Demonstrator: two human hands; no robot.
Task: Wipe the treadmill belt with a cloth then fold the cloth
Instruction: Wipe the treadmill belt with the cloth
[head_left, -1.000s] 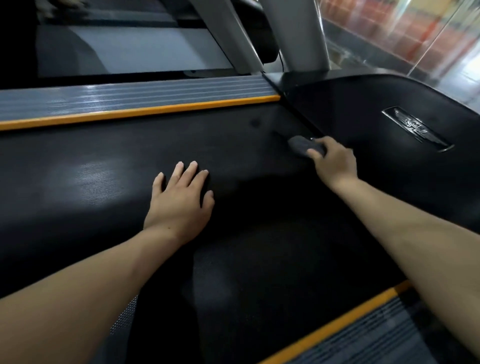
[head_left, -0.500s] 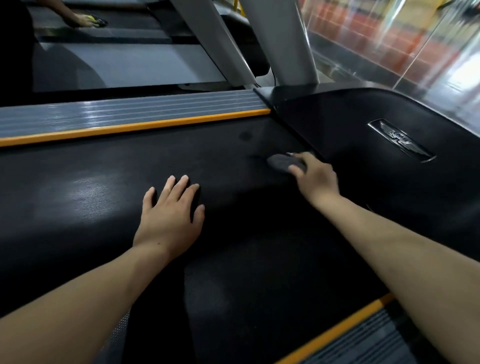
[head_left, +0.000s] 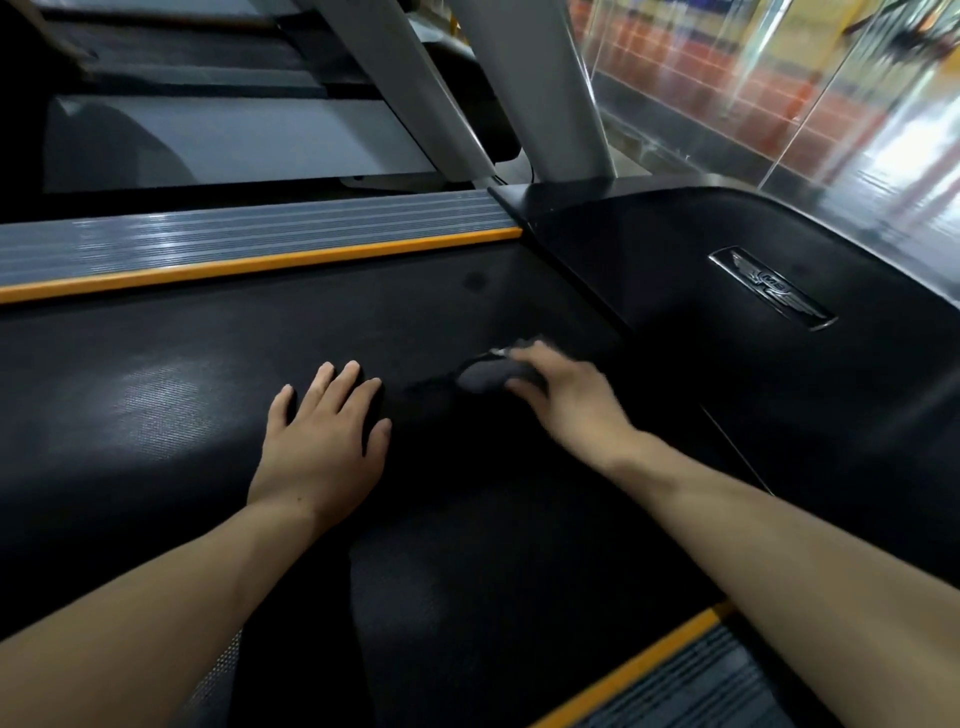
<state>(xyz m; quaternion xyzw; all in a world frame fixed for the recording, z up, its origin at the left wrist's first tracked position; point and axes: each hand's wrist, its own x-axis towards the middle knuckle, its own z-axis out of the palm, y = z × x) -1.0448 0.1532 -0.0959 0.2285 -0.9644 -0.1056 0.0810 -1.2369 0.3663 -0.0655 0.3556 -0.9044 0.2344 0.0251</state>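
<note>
The black treadmill belt (head_left: 171, 410) fills the middle of the view. My left hand (head_left: 322, 447) lies flat on it with fingers straight, pressing down. My right hand (head_left: 566, 400) grips a bunched dark grey cloth (head_left: 485, 375) and holds it against the belt near the front end, just right of my left fingertips. Part of the cloth is hidden under my right fingers, and the hand is slightly blurred.
A grey ribbed side rail with an orange strip (head_left: 260, 244) runs along the belt's far side; another orange-edged rail (head_left: 654, 675) is at lower right. The black motor cover with a winged badge (head_left: 774, 288) is on the right. Grey uprights (head_left: 535, 88) rise behind; a glass wall stands at right.
My right hand has dragged the cloth along the belt away from the motor cover, toward my left hand. My left hand has stayed pressed flat on the belt.
</note>
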